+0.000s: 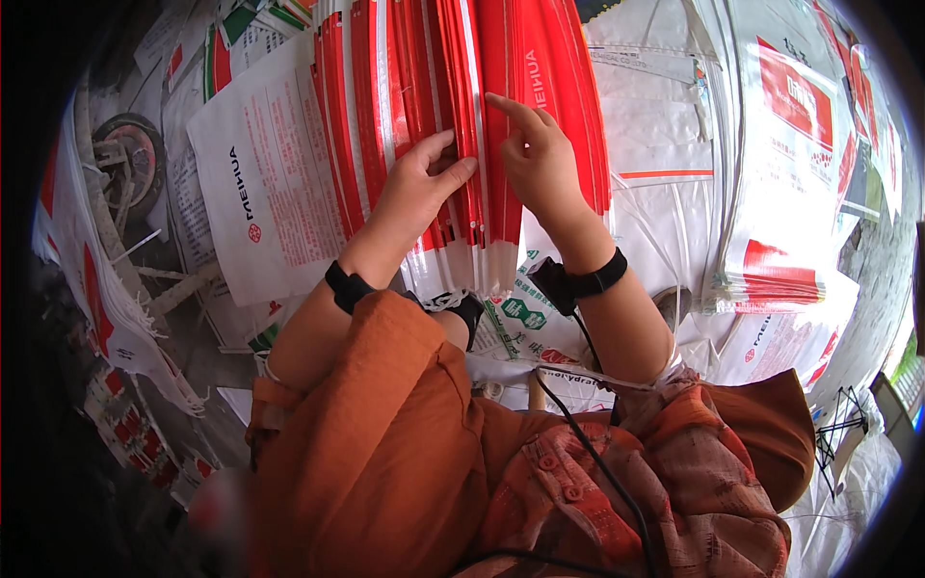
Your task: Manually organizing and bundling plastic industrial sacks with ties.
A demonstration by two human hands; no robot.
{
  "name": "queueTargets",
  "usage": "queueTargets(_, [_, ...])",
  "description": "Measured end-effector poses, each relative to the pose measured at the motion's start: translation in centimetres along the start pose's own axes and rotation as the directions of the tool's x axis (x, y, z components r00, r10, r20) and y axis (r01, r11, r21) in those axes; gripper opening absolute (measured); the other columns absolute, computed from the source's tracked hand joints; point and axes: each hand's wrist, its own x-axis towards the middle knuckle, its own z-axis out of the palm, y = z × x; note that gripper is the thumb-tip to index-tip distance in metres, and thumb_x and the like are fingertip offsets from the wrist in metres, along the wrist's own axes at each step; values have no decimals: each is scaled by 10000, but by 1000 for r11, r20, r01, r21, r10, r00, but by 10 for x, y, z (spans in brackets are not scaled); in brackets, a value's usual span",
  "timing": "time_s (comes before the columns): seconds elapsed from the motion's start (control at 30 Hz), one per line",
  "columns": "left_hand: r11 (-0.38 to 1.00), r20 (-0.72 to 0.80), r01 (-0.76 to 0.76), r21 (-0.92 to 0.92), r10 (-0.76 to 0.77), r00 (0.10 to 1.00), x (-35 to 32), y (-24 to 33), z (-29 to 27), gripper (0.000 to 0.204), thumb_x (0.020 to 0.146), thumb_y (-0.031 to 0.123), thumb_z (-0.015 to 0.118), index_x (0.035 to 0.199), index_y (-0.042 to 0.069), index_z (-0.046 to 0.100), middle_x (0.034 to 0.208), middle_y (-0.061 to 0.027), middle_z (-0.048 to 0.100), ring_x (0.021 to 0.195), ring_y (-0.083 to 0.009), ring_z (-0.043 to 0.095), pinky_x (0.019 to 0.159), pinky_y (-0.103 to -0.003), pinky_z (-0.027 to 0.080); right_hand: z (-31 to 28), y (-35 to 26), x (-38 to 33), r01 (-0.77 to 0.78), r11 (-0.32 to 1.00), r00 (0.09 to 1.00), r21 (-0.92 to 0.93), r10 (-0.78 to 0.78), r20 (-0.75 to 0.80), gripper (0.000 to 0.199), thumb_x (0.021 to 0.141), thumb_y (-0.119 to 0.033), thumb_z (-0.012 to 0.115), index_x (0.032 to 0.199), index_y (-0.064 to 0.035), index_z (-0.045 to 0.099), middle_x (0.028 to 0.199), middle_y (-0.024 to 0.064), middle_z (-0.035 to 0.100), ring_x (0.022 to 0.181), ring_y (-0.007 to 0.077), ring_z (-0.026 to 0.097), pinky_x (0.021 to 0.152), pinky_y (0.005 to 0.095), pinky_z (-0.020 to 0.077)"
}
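Observation:
A thick stack of red and white woven sacks (414, 67) lies fanned in front of me, with folded edges running away from me. My left hand (414, 188) is closed on the fanned edges near the middle, thumb and bent fingers on either side of a few folds. Just right of it, my right hand (541, 164) rests against the red sack faces. Its index finger stretches out along a fold, while the other fingers curl loosely and hold nothing I can see. Each wrist wears a black band, and a small dark device (551, 285) sits on the right one.
A white printed sack (275, 193) spreads left of the stack. More white and red sacks (785, 193) are piled at the right. A small wheel (130, 164) stands at the far left. A black cable (597, 443) runs from my right wrist across my clothes.

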Motion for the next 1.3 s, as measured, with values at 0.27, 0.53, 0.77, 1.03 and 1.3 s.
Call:
queueTargets(0.27, [998, 71, 7, -61, -3, 997, 0, 6, -1, 414, 983, 116, 655, 1357, -33, 556, 1184, -97, 668, 1060, -130, 634, 920, -271, 515, 4, -6, -1, 81, 992, 997, -94, -83, -11, 373, 887, -180, 669, 1244, -76, 649, 1080, 194, 646, 972, 380, 667, 838, 440, 557])
queueTargets(0.53, [997, 47, -13, -80, 17, 999, 3, -3, 0, 439, 959, 86, 677, 1356, -48, 547, 1188, -107, 682, 1046, -149, 659, 910, -279, 531, 4, 2, -4, 34, 999, 999, 11, -33, -37, 417, 909, -130, 604, 1322, -78, 608, 1054, 215, 640, 958, 379, 666, 818, 451, 552])
queueTargets(0.77, [999, 48, -10, -45, 12, 999, 1, 3, 2, 413, 978, 103, 652, 1358, -30, 559, 1191, -107, 683, 1045, -126, 648, 907, -276, 527, 4, -4, -1, 40, 993, 999, -107, -37, 27, 386, 905, -130, 616, 1287, -73, 622, 1103, 226, 638, 977, 385, 666, 815, 453, 555])
queueTargets(1.03, [998, 82, 39, -43, -35, 996, -1, 6, 0, 511, 983, 130, 664, 1414, -71, 480, 1228, -117, 656, 1101, -133, 625, 948, -263, 509, 1, -7, -4, 33, 999, 999, -37, -34, -42, 412, 884, -155, 656, 1289, -84, 627, 1129, 214, 637, 940, 381, 669, 817, 453, 557])
queueTargets(1.3, [998, 71, -11, 64, 6, 997, 3, 0, 3, 461, 965, 150, 699, 1357, -29, 535, 1212, -99, 661, 1094, -136, 621, 940, -280, 514, 0, -11, -3, 11, 998, 1000, -57, -9, 27, 399, 885, -161, 648, 1280, -103, 650, 1067, 195, 647, 925, 369, 674, 813, 450, 557])
